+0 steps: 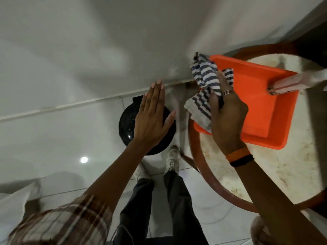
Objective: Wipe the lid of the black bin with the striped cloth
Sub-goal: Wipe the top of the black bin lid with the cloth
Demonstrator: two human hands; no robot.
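The black bin stands on the white floor against the wall, its round shiny lid facing up. My left hand hovers flat above it, fingers straight and together, holding nothing, and hides the right part of the lid. The striped cloth, blue and white, hangs bunched from my right hand, which grips it over the left edge of an orange tray. I cannot tell whether the left hand touches the lid.
An orange tray lies on a round table with a brown rim to the right of the bin. A pale brush rests on the tray. My white shoes stand just in front of the bin.
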